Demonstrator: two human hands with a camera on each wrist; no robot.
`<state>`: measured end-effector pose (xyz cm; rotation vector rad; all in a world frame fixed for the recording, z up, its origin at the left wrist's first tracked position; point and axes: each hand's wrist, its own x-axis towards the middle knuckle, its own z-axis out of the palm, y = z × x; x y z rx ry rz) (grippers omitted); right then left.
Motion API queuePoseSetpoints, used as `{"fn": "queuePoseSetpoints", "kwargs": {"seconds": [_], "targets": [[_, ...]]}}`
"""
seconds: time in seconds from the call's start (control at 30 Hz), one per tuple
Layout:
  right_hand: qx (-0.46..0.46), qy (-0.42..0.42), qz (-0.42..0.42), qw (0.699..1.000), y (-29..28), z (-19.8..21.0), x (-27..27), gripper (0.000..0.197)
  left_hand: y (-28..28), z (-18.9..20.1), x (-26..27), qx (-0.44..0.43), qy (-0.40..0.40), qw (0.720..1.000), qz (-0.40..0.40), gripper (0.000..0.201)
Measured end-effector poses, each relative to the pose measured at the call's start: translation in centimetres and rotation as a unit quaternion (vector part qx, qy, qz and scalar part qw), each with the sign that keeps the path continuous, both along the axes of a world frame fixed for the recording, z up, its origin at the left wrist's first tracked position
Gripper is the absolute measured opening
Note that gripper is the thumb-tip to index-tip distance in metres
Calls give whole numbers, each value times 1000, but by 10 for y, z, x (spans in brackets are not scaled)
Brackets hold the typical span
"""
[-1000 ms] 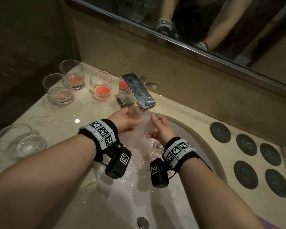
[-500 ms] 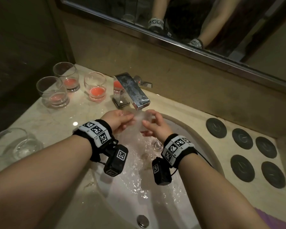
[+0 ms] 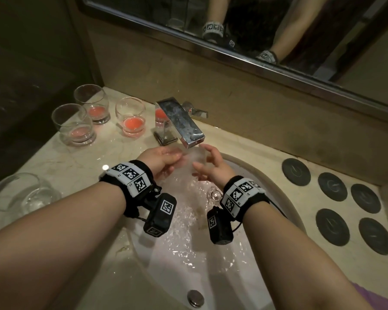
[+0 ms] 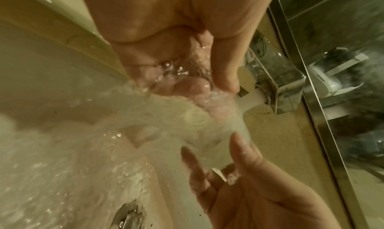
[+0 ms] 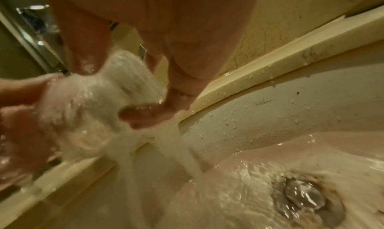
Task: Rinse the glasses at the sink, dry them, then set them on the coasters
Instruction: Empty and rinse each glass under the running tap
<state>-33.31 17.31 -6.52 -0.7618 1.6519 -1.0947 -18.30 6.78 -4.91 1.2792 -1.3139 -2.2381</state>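
While water pours from the chrome faucet [image 3: 184, 126] into the white sink [image 3: 211, 265], a person holds a clear glass [image 3: 196, 158] in the stream, over the basin and just below the spout. Five dark coasters [image 3: 332, 227] wait on the counter to the right of the sink, well apart from the hands. Three glasses with red dregs [image 3: 130, 119] stand unrinsed left of the faucet, and another clear glass [image 3: 20, 193] stands on the near left counter. The left hand [image 3: 160, 161] curls round one side of the glass, thumb and fingers wrapped on it; the right hand [image 3: 211, 168] cups the other side, its fingers [image 4: 239, 148] only loosely bent against the wall. Wet, thin-walled and rigid, the glass is likely light, slick and breakable against porcelain; a hold round the body, not the rim, looks safest.
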Motion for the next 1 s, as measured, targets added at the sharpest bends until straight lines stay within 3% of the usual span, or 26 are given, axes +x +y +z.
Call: {"fn": "queuePoseSetpoints", "kwargs": {"seconds": [0.13,0.33,0.43,0.57,0.67,0.77,0.93,1.0], "targets": [[35,-36,-69,996,-6,-9,3,55,0,4,1,11,29,999,-10,18],[116,7,-58,992,-7,-8,12,74,0,10,-1,-53,-24,997,-59,15],[50,16,-31,998,-3,-8,12,58,-2,9,-3,-16,-8,1000,-20,14],[-8,40,13,999,0,-7,6,76,-1,7,-6,21,12,999,24,13],[20,2,-29,999,1,-6,6,70,2,12,-8,-24,4,1000,-9,11],[41,-68,-90,993,-3,-12,10,68,3,14,-8,-107,-38,989,-93,29],[42,4,-61,997,0,-12,15,62,1,11,-8,-183,-62,973,-127,16],[6,21,-39,999,5,-15,13,76,0,9,-7,-174,-49,975,-131,14]]}}
